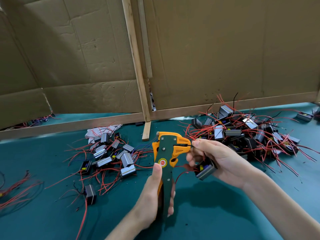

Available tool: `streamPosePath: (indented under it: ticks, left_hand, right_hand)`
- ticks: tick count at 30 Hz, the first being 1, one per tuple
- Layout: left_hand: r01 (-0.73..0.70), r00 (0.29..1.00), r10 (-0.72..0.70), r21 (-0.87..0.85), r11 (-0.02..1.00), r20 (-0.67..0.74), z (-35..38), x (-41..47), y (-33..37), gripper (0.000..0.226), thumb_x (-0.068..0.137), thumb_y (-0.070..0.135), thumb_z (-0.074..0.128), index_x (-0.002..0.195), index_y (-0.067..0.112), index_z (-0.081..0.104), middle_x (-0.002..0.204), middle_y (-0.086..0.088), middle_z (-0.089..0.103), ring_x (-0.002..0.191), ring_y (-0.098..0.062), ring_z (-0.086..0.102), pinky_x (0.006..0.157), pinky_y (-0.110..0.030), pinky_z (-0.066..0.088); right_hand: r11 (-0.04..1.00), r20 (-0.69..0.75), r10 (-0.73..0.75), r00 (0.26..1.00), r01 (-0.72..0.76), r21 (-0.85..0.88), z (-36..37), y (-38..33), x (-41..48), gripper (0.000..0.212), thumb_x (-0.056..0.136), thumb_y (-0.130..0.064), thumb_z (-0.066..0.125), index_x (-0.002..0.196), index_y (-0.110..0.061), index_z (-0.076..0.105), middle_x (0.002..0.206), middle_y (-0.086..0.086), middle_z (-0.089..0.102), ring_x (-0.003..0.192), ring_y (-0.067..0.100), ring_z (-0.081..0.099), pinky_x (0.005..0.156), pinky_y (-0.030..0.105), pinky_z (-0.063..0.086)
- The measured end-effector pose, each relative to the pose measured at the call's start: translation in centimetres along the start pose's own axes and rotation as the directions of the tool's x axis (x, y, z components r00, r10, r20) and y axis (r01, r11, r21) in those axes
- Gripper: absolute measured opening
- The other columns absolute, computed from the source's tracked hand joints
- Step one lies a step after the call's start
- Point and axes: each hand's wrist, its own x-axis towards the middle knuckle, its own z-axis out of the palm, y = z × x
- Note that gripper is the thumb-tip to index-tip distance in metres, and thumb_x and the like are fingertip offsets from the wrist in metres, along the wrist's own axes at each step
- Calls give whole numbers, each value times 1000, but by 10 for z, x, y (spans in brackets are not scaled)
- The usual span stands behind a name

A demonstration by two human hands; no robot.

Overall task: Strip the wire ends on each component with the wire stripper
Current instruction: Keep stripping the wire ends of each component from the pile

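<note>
An orange and dark green wire stripper [166,153] stands upright in the middle, its handles gripped by my left hand [155,193]. My right hand [220,158] holds a small dark box component [205,170] with red wires in its palm. Thumb and forefinger of that hand pinch a thin black wire whose end lies in the stripper's jaw [182,145]. The jaw's teeth are hidden behind its orange body.
A smaller heap of components with red wires [112,155] lies on the green table to the left, a larger heap [247,134] behind my right hand. Loose red wires [15,191] lie at far left. Cardboard panels on a wooden frame [138,75] wall the back.
</note>
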Motion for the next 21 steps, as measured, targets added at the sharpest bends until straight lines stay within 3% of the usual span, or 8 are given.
streamPosePath:
  ticks: [3,6,8,13,15,18,20,21]
  left_hand:
    - [-44,996,48,57,997,-78,10,-4,0,83,57,94,40,61,14,62,58,-11,53,46,-24,51,51,-28,44]
    - [-9,1000,10,29,1000,-12,8,-3,12,81,72,84,40,80,9,70,75,-21,63,65,-34,65,66,-42,55]
    - [-7,1000,7,-18,1000,3,3,-3,17,75,74,76,37,90,12,73,85,-24,66,76,-39,68,75,-49,55]
    - [43,991,-67,-199,979,-117,1,2,23,74,79,65,39,113,2,55,91,-29,65,78,-41,67,70,-51,57]
    - [57,980,-120,-355,933,-158,-1,2,27,66,84,60,42,113,2,57,94,-28,64,83,-39,65,73,-55,55]
    - [46,965,-181,-554,831,-192,-7,0,33,49,92,47,48,99,-1,58,87,-22,59,75,-34,58,72,-57,55]
    - [52,953,-222,-612,789,-205,-9,1,35,44,91,43,50,95,0,54,78,-18,59,62,-27,58,57,-42,58]
    - [50,948,-231,-614,788,-219,-10,1,34,42,91,42,51,94,0,54,76,-17,60,57,-22,56,47,-31,54]
  right_hand:
    - [1000,-26,7,1000,-8,-7,0,1,1,25,85,-23,58,70,-9,45,74,14,68,59,19,64,65,33,59]
    - [996,-98,-30,995,21,-92,0,0,1,30,93,-25,53,67,-13,45,69,13,65,56,19,60,54,22,51]
    - [980,-160,-113,981,84,-183,1,1,2,29,97,-25,50,71,-12,47,59,9,59,51,18,53,60,26,53]
    - [848,-308,-443,842,281,-450,-1,-18,5,28,103,-14,41,78,-8,50,54,1,50,56,17,48,78,41,50]
    - [734,-327,-587,741,317,-600,-4,-36,9,27,104,-13,41,77,-12,49,59,-2,49,61,16,48,69,32,45]
    - [431,-231,-809,540,278,-859,-20,-63,21,25,104,-19,41,81,-16,47,66,-3,49,59,9,43,59,24,37]
    - [221,-128,-872,472,147,-964,-38,-76,34,21,104,-18,40,86,-10,48,76,4,53,72,19,48,64,32,35]
    - [128,-102,-865,492,19,-992,-49,-80,43,20,103,-17,40,90,-7,50,84,11,56,83,28,49,70,37,35]
